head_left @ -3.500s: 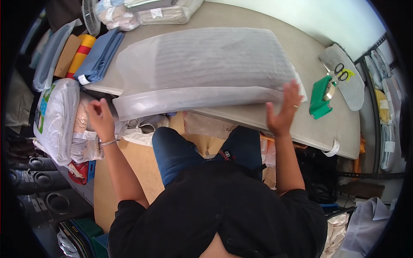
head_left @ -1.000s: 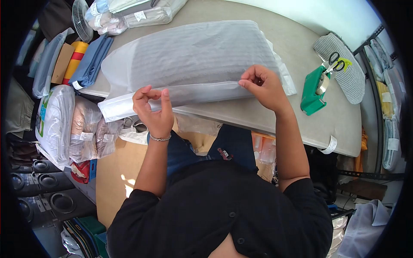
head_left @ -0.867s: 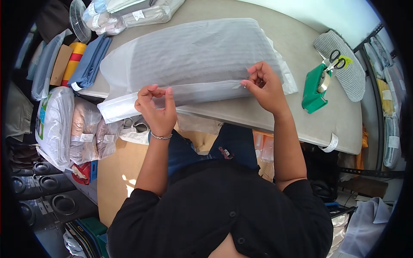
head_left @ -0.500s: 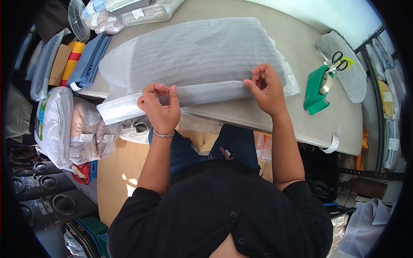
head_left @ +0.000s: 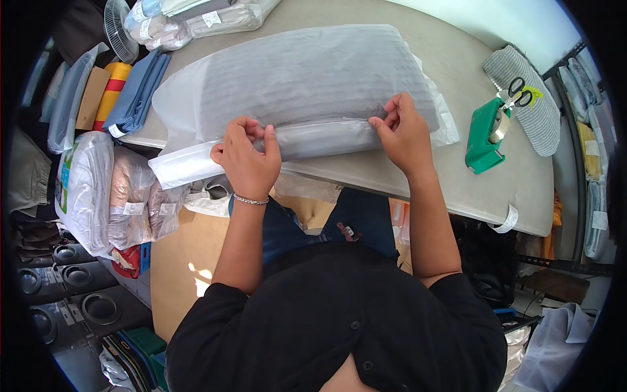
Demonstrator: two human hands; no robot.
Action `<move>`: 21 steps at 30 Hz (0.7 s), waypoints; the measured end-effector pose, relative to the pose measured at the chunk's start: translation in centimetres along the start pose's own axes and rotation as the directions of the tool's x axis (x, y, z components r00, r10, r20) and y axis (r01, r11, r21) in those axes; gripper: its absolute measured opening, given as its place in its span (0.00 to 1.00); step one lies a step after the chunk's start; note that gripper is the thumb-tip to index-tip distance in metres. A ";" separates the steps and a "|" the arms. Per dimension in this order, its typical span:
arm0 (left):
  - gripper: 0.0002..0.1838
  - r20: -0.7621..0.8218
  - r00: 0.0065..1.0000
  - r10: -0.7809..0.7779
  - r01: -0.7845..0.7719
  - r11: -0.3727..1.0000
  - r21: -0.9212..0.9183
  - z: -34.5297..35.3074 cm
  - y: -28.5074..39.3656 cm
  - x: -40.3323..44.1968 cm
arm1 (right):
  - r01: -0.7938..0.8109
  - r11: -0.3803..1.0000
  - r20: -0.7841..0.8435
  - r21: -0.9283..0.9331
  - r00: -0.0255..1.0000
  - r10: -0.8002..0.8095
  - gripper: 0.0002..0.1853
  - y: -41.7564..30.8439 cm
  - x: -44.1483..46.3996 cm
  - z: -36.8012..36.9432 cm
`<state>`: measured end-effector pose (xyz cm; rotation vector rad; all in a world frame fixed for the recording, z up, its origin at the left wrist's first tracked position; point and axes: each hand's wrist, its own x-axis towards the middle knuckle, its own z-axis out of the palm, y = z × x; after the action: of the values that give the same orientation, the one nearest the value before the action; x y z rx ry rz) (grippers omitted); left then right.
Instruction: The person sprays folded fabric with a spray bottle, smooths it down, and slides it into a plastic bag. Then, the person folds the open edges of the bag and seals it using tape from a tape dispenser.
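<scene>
A translucent plastic bag with a folded grey striped textile inside lies across the table. Its near side is folded over into a long flap along the table's front edge. My left hand is at the left part of the flap, fingers curled and thumb close to them at the fold line. At the flap's right end, my right hand pinches the folded edge between thumb and bent fingers. Any small strip between the fingertips is too fine to make out. The bag's white end sticks out left of my left hand.
A green tape dispenser stands on the table at right, with scissors and a striped grey cloth beside it. Blue folded fabric and bagged textiles are at left. A paper label hangs at the front edge.
Both hands have pressed in closer to the fold, the left shifting slightly right. The flap now looks more rounded between them. The whole view has shifted slightly.
</scene>
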<state>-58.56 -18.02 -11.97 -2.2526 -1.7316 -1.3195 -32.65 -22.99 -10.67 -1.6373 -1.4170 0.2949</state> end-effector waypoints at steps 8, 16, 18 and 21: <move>0.17 0.024 0.980 0.198 -0.199 0.973 0.119 -2.5 -2.1 0.4 | 0.052 0.977 -0.090 -0.208 0.993 -0.072 0.12 0.1 -1.0 -0.3; 0.29 0.325 0.832 0.449 -0.499 0.862 0.085 -2.7 -1.2 -1.5 | 0.598 0.798 -0.029 -0.072 0.799 -0.601 0.18 -6.2 -4.1 9.6; 0.33 0.380 0.842 0.384 -0.478 0.857 0.194 -2.5 -1.6 -2.3 | 0.571 0.814 0.026 -0.109 0.820 -0.572 0.19 -5.7 -3.9 9.9; 0.38 0.418 0.843 0.339 -0.458 0.860 0.224 -2.6 -2.2 -2.9 | 0.512 0.837 0.089 -0.192 0.858 -0.505 0.21 -4.2 -3.7 8.6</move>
<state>-61.98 -20.69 -13.14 -2.5769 -1.2961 -0.5191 -42.50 -22.47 -13.62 -1.3477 -1.9008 -0.1430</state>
